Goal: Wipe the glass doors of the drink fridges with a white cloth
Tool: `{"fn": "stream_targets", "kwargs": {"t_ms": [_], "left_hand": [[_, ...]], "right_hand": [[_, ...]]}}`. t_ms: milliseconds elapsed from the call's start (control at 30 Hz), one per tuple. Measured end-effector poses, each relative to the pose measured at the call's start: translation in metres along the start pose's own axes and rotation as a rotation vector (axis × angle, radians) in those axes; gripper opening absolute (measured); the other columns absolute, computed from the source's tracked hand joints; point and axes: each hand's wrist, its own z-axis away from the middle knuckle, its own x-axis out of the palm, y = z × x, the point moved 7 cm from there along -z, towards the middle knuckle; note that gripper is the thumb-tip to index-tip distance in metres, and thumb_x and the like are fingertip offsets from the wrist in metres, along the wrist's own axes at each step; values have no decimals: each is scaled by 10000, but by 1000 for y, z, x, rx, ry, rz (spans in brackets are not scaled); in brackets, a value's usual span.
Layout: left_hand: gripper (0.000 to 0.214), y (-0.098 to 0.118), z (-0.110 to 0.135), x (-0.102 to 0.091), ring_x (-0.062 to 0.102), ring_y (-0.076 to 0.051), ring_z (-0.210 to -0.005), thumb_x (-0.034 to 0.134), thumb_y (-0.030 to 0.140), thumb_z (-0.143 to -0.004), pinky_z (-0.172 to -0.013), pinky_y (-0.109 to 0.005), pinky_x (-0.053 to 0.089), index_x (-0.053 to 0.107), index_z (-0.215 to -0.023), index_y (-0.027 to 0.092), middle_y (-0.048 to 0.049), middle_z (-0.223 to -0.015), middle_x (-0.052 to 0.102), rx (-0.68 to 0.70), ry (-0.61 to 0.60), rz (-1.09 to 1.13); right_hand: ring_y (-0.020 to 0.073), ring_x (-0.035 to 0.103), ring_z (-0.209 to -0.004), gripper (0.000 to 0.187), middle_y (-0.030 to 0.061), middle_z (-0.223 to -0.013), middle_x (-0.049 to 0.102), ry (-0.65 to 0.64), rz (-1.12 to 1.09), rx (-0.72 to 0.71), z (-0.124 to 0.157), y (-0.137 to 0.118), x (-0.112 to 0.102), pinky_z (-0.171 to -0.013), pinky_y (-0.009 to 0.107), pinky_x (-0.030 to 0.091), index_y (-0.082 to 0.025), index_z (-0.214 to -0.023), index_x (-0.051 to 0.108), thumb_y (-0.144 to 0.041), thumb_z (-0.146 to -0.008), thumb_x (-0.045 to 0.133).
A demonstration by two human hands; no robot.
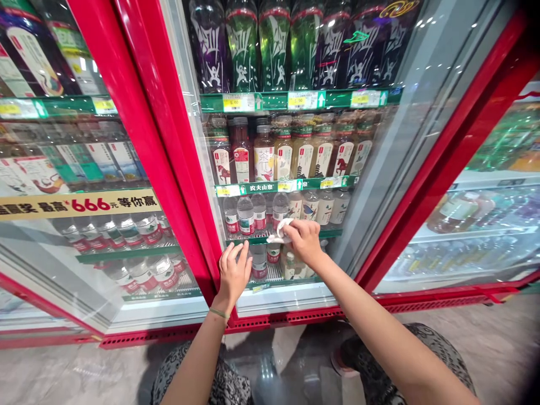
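Note:
My right hand [305,239] is closed around a crumpled white cloth or tissue [279,233], in front of a lower shelf of the drinks fridge. Part of the white piece sticks out to the left of my fingers, near the green shelf edge [248,241]. Just left of it, my left hand [234,271] has its fingers stretched out and holds nothing. Its fingertips are by the left end of that shelf edge; whether they touch it I cannot tell. Behind my hands stand small water bottles with red labels [246,216], and more bottles sit on the shelf below.
Red uprights [169,129] frame the fridge section on both sides. Higher shelves hold tea bottles [305,152] and large dark and green bottles [274,48], with price tags [238,102] along the edges. Below lies a grey floor [270,365], with my patterned-trousered knees close to the fridge base.

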Motion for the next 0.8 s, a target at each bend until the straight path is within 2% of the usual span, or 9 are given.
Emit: {"fn": "stream_targets", "kwargs": {"t_ms": [100, 200, 300, 433, 500, 567, 667, 733, 800], "left_hand": [[585, 0, -1, -1, 519, -321, -1371, 662, 264, -944, -1156, -462, 447, 518, -1509, 219, -152, -1260, 625, -7, 15, -6], [594, 0, -2, -1, 519, -321, -1367, 670, 265, -938, -1160, -460, 443, 517, -1511, 224, -150, -1262, 625, -8, 16, 2], [627, 0, -4, -3, 524, -315, -1360, 679, 253, -933, -1161, -451, 438, 490, -1530, 227, -146, -1261, 627, 8, 11, 15], [654, 0, -4, -5, 521, -317, -1358, 688, 247, -926, -1150, -449, 444, 471, -1543, 217, -152, -1252, 624, 19, 18, 17], [642, 0, -3, -3, 520, -318, -1358, 684, 254, -929, -1148, -451, 445, 479, -1537, 219, -154, -1248, 621, 11, 24, 13], [629, 0, -3, -2, 519, -319, -1358, 679, 260, -932, -1146, -454, 446, 489, -1531, 221, -155, -1249, 618, 5, 28, 8], [638, 1, -4, -2, 519, -321, -1349, 690, 262, -927, -1144, -455, 447, 488, -1530, 205, -158, -1242, 615, 20, 43, -5], [646, 2, -5, -4, 524, -318, -1338, 701, 260, -920, -1142, -450, 448, 490, -1528, 196, -156, -1233, 614, 35, 50, -10], [644, 2, -5, -4, 528, -315, -1335, 704, 260, -919, -1141, -444, 450, 494, -1525, 198, -153, -1231, 615, 36, 49, -10]], "right_hand": [[238, 558, -992, 208, 72, -1042, 665, 21, 10, 109, -18, -8, 10, -854, 385, 377, -290, -1111, 717, -304, -916, 646], [201, 560, -986, 220, 23, -1049, 692, -108, -61, -73, -9, -32, 21, -855, 364, 363, -355, -1129, 705, -269, -940, 634], [181, 552, -1004, 238, -10, -1047, 705, -139, -40, -201, 13, -30, 12, -872, 354, 347, -386, -1116, 694, -241, -935, 639], [225, 539, -1001, 204, 44, -1015, 666, 46, 61, -28, -2, -2, -8, -871, 391, 336, -324, -1097, 694, -270, -907, 647], [253, 532, -1017, 230, 72, -1044, 646, 68, 61, 105, -19, 1, -6, -872, 408, 342, -296, -1112, 693, -275, -888, 646], [260, 527, -1028, 243, 73, -1062, 643, 29, 40, 135, -29, -7, 1, -876, 412, 346, -300, -1123, 692, -276, -886, 645], [224, 529, -1031, 246, 31, -1056, 670, -45, 14, -74, -20, -31, 7, -898, 391, 337, -342, -1114, 688, -234, -902, 631], [200, 533, -1023, 247, 9, -1044, 685, -58, 25, -193, -5, -34, 3, -906, 377, 326, -346, -1097, 684, -205, -902, 628], [203, 535, -1009, 231, 19, -1022, 681, -18, 60, -142, -1, -21, -6, -896, 380, 316, -324, -1083, 684, -211, -886, 640]]}}
